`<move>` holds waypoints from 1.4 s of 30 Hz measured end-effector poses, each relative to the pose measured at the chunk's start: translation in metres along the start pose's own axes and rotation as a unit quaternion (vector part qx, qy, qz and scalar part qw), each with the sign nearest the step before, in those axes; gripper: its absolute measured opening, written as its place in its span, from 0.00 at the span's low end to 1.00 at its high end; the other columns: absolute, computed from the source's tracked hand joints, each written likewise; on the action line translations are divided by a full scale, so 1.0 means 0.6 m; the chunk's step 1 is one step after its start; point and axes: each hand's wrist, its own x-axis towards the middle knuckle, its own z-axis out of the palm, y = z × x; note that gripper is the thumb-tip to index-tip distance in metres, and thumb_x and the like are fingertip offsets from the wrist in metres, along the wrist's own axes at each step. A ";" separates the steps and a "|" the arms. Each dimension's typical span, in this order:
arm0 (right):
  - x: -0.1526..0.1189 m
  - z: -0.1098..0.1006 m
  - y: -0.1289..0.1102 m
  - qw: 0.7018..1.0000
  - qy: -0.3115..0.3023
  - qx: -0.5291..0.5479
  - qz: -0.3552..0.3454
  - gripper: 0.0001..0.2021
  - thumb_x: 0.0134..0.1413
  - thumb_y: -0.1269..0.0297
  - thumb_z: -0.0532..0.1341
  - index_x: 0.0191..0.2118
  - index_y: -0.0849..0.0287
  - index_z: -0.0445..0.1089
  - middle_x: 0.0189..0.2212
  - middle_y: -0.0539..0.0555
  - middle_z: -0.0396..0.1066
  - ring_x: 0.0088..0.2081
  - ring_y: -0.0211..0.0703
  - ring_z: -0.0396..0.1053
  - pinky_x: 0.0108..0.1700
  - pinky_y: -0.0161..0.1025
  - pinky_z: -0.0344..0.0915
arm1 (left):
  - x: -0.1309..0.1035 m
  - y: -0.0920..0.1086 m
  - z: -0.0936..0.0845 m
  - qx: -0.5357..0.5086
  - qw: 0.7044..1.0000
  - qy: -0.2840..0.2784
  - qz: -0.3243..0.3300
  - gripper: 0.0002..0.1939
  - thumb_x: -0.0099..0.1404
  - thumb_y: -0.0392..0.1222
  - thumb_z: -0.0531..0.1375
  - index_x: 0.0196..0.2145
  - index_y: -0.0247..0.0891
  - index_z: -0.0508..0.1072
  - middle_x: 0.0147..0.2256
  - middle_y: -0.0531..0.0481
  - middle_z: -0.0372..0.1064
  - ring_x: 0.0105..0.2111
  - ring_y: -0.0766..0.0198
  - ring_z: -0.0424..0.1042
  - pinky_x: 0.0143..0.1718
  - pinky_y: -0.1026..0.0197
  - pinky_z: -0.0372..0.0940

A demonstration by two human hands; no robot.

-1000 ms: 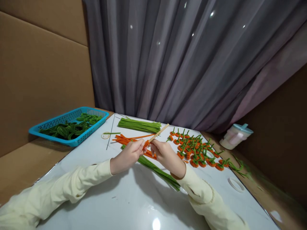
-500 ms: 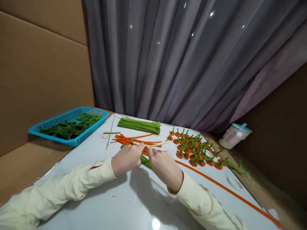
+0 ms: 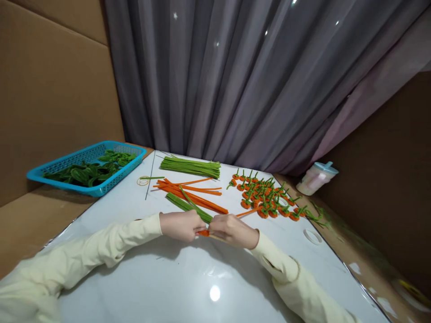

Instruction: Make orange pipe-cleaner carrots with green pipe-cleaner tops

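My left hand (image 3: pixel 182 225) is closed, its fingertips pinching a small coiled piece of orange pipe cleaner (image 3: pixel 204 233). Right beside it, my right hand (image 3: pixel 234 229) is closed on the same orange piece. A pale thin stick shows under my right fingers, mostly hidden by them. From behind the right hand an orange strand (image 3: pixel 248 212) runs up to the right. Just beyond both hands lie a bundle of green pipe cleaners (image 3: pixel 183 202) and a loose pile of orange pipe cleaners (image 3: pixel 198 197).
A thicker green bundle (image 3: pixel 190 166) lies near the curtain (image 3: pixel 202 89). Several small orange pieces with green stems (image 3: pixel 266 202) cover the right side, near a white ring (image 3: pixel 313 236). A blue basket (image 3: pixel 100 190) holds green leaf shapes at left. A lidded cup (image 3: pixel 316 178) stands at right.
Both hands have come down and nearer to me with the orange piece. The stick has swung from pointing up right to lying low under my right hand. The view has shifted slightly.
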 end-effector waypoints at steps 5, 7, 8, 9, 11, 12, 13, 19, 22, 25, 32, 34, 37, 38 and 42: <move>-0.002 0.009 0.013 0.965 0.001 0.263 0.015 0.15 0.59 0.64 0.47 0.25 0.62 0.64 0.19 0.48 0.61 0.23 0.32 0.58 0.28 0.29 0.58 | 0.001 -0.009 -0.006 -0.092 0.991 -0.039 0.090 0.10 0.53 0.28 0.49 0.17 0.37 0.55 0.13 0.57 0.49 0.14 0.70 0.49 0.18 0.66 0.45; -0.003 0.003 0.008 0.940 0.018 0.338 0.035 0.16 0.59 0.60 0.48 0.24 0.63 0.63 0.19 0.48 0.61 0.22 0.31 0.58 0.27 0.29 0.57 | 0.001 -0.013 -0.008 -0.135 0.984 -0.033 0.110 0.13 0.60 0.35 0.47 0.18 0.37 0.55 0.15 0.57 0.51 0.15 0.71 0.50 0.19 0.67 0.47; -0.003 -0.002 0.005 0.927 0.030 0.370 0.047 0.17 0.59 0.59 0.48 0.25 0.63 0.63 0.19 0.48 0.61 0.22 0.31 0.58 0.27 0.29 0.57 | 0.001 -0.014 -0.009 -0.159 0.980 -0.029 0.113 0.15 0.63 0.38 0.45 0.19 0.37 0.55 0.15 0.57 0.51 0.15 0.71 0.50 0.20 0.68 0.48; -0.004 -0.006 0.002 0.916 0.042 0.395 0.061 0.17 0.58 0.57 0.48 0.25 0.63 0.63 0.20 0.49 0.61 0.22 0.31 0.58 0.26 0.28 0.57 | 0.000 -0.014 -0.010 -0.181 0.976 -0.023 0.115 0.16 0.64 0.42 0.44 0.19 0.37 0.55 0.15 0.57 0.51 0.15 0.71 0.50 0.19 0.68 0.49; -0.005 -0.014 -0.006 0.900 0.075 0.420 0.085 0.18 0.58 0.55 0.49 0.25 0.63 0.62 0.20 0.48 0.61 0.21 0.31 0.57 0.24 0.28 0.55 | -0.002 -0.013 -0.011 -0.196 0.973 0.006 0.121 0.17 0.64 0.45 0.42 0.20 0.37 0.54 0.15 0.57 0.50 0.15 0.71 0.51 0.19 0.68 0.49; -0.006 -0.017 -0.010 0.898 0.099 0.417 0.093 0.18 0.57 0.54 0.49 0.24 0.62 0.61 0.19 0.48 0.61 0.21 0.31 0.56 0.24 0.29 0.55 | -0.003 -0.011 -0.010 -0.181 0.975 0.030 0.127 0.16 0.64 0.44 0.42 0.20 0.37 0.54 0.15 0.56 0.51 0.16 0.71 0.51 0.20 0.68 0.49; -0.006 -0.018 -0.015 0.900 0.128 0.406 0.097 0.18 0.57 0.54 0.50 0.24 0.62 0.61 0.18 0.48 0.61 0.20 0.30 0.56 0.24 0.29 0.55 | -0.005 -0.008 -0.008 -0.150 0.978 0.059 0.133 0.14 0.63 0.42 0.43 0.20 0.37 0.53 0.16 0.56 0.52 0.17 0.70 0.52 0.21 0.67 0.50; -0.003 -0.005 -0.041 0.878 0.267 0.372 0.138 0.18 0.55 0.56 0.52 0.19 0.61 0.59 0.13 0.46 0.58 0.17 0.30 0.54 0.22 0.30 0.52 | -0.016 0.004 0.008 0.047 0.975 0.188 0.105 0.06 0.49 0.29 0.46 0.24 0.38 0.56 0.19 0.54 0.54 0.18 0.67 0.52 0.21 0.65 0.48; 0.003 0.010 -0.044 0.835 0.295 0.432 0.168 0.17 0.55 0.56 0.53 0.20 0.60 0.57 0.14 0.46 0.58 0.17 0.30 0.52 0.21 0.30 0.51 | -0.013 0.005 0.011 0.012 0.974 0.209 0.087 0.05 0.51 0.30 0.45 0.23 0.38 0.55 0.19 0.54 0.53 0.18 0.68 0.53 0.22 0.65 0.49; 0.007 0.024 -0.043 0.815 0.320 0.448 0.185 0.16 0.57 0.57 0.50 0.23 0.60 0.59 0.15 0.47 0.59 0.17 0.30 0.49 0.20 0.31 0.49 | -0.007 0.009 0.006 -0.100 0.972 0.208 0.045 0.11 0.59 0.37 0.43 0.20 0.37 0.54 0.17 0.55 0.51 0.18 0.69 0.51 0.22 0.66 0.49; 0.002 0.031 -0.048 0.890 0.338 0.253 0.174 0.10 0.60 0.64 0.46 0.31 0.59 0.59 0.19 0.47 0.58 0.20 0.33 0.53 0.25 0.32 0.53 | -0.001 0.023 -0.011 -0.388 0.910 0.085 -0.121 0.15 0.60 0.51 0.45 0.23 0.38 0.52 0.17 0.60 0.46 0.14 0.74 0.44 0.15 0.69 0.42; 0.001 0.029 -0.048 0.900 0.333 0.223 0.171 0.10 0.60 0.65 0.45 0.29 0.58 0.57 0.19 0.47 0.57 0.20 0.33 0.53 0.26 0.32 0.53 | 0.001 0.021 -0.008 -0.343 0.923 0.113 -0.129 0.14 0.62 0.46 0.43 0.21 0.38 0.52 0.17 0.59 0.46 0.15 0.73 0.45 0.15 0.69 0.44; 0.005 0.029 -0.044 0.891 0.320 0.256 0.194 0.11 0.59 0.63 0.47 0.27 0.59 0.57 0.17 0.47 0.57 0.19 0.32 0.53 0.25 0.33 0.53 | 0.004 0.012 0.004 -0.177 0.957 0.205 -0.101 0.12 0.60 0.37 0.44 0.19 0.37 0.52 0.17 0.57 0.49 0.17 0.71 0.49 0.19 0.68 0.48; 0.007 0.030 -0.043 0.878 0.315 0.292 0.210 0.12 0.59 0.62 0.48 0.26 0.59 0.58 0.17 0.46 0.57 0.18 0.32 0.53 0.24 0.32 0.52 | 0.005 0.008 0.008 -0.107 0.963 0.229 -0.092 0.11 0.58 0.33 0.45 0.19 0.37 0.53 0.17 0.56 0.51 0.18 0.70 0.51 0.20 0.67 0.49; 0.020 0.041 -0.038 0.765 0.267 0.530 0.251 0.14 0.55 0.54 0.51 0.27 0.60 0.59 0.16 0.44 0.58 0.13 0.28 0.45 0.16 0.30 0.45 | 0.004 -0.005 0.015 0.138 0.959 0.218 -0.118 0.08 0.51 0.26 0.49 0.27 0.36 0.59 0.20 0.53 0.60 0.21 0.63 0.63 0.23 0.65 0.53</move>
